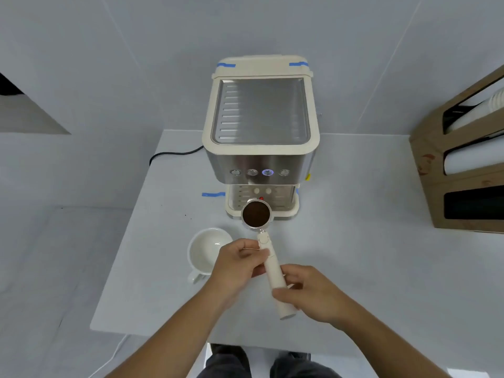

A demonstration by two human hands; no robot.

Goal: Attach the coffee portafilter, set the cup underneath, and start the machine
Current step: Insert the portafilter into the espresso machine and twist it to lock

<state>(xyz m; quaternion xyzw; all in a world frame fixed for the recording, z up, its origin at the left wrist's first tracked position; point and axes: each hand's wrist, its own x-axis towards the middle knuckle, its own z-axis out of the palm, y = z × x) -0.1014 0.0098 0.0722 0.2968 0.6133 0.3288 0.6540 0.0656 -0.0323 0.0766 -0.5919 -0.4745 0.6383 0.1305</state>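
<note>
both hands, left (236, 264) & right (308, 291), wrapped round portafilter (268, 259) handle, basket level ahead of them; tilt risks spilling grounds, left elbow cld clip cup (208, 251) beside it

No text, label or brand can be read on the coffee machine (260, 137) or elsewhere.

The espresso machine (260, 137) stands at the back of the bench (354, 241), with the cup (208, 252) before it to the left. The portafilter (263, 241) is held just before the machine, right of the cup. A cardboard rack (463, 165) stands far right.
</note>
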